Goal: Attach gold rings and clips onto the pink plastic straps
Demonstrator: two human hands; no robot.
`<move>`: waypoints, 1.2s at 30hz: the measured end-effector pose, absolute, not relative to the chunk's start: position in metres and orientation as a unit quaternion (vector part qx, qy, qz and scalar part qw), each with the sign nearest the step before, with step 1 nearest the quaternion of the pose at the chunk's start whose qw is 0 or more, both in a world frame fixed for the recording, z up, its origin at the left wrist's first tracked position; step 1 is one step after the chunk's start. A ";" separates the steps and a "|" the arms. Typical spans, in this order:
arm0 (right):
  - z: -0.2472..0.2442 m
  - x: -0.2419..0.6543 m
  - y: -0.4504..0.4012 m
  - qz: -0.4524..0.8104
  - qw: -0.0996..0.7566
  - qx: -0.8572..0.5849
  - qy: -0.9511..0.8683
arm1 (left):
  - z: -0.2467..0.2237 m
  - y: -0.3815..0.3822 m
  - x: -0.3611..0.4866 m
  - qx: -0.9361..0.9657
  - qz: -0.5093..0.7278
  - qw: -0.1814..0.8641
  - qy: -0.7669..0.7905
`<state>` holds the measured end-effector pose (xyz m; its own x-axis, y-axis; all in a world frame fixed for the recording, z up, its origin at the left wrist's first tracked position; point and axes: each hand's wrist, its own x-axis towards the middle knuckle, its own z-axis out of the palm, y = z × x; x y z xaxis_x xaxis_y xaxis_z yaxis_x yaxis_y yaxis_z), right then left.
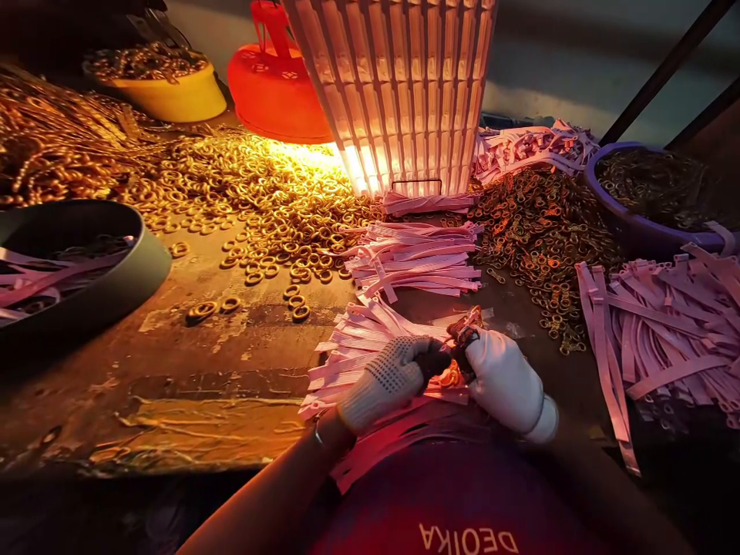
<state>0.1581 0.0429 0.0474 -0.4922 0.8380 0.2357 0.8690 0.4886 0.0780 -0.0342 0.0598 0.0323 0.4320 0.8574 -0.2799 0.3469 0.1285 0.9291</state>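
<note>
My left hand, in a light glove with dark dots, is closed with its fingertips brought together. Close against them are the pinched fingers of my right hand, in a white glove with dark fingertips. What the fingers grip is small and mostly hidden. Just below them shows some orange-lit metal hardware. Under both hands lies a spread pile of pink straps. Beyond it on the workbench is a second bunch of pink straps.
Gold rings cover the back left, under a red lamp. A ribbed translucent panel stands behind. Metal clasps lie right, beside a purple basin and more pink straps. A dark tub sits left.
</note>
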 end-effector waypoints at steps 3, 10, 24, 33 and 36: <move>0.060 0.157 0.047 -0.006 -0.004 -0.491 -0.871 | 0.035 0.055 -0.038 0.537 0.217 0.641 0.503; 0.051 0.146 0.046 -0.040 -0.037 -0.404 -0.913 | 0.029 0.047 -0.040 0.510 0.245 0.675 0.473; 0.040 0.157 0.060 -0.146 0.022 -0.314 -0.938 | 0.047 0.046 -0.042 0.536 0.217 0.627 0.522; 0.048 0.175 0.037 -0.230 0.092 -0.337 -0.908 | 0.061 0.095 -0.097 0.686 0.194 0.334 0.617; 0.051 0.177 0.024 -0.218 0.049 -0.353 -0.908 | 0.050 0.134 -0.097 0.767 0.141 0.186 0.598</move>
